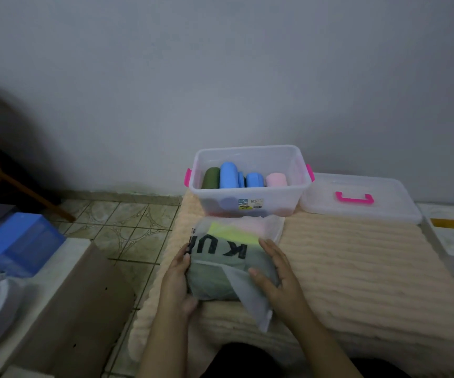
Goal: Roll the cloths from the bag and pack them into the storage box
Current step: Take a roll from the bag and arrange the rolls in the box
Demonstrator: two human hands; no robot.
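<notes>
Left hand [178, 279] cups the left edge of the frosted translucent plastic bag [234, 257] at lower centre, fingers curled round its side. Right hand [276, 274] lies flat on the bag's right top, fingers spread, thumb on the loose flap. Neither hand pinches anything; both brace the bag.

Bag lies on a cream ribbed fleece mat [357, 268], black lettering across its top. Through the plastic: a grey-green folded cloth [212, 279] at the near end, a neon yellow cloth [231, 233] and something pink at the far end.

Just beyond the bag, touching or nearly so, is the clear plastic storage box with pink latches [250, 181], open. Inside, rolled cloths stand in a row: one olive green [211, 178], two blue [228, 174], one pale pink [276, 179].

Right of the box: its clear lid with pink handle [357, 199], flat on the mat. Blue plastic container [21, 241] at left edge, tiled floor [116, 222] between.
</notes>
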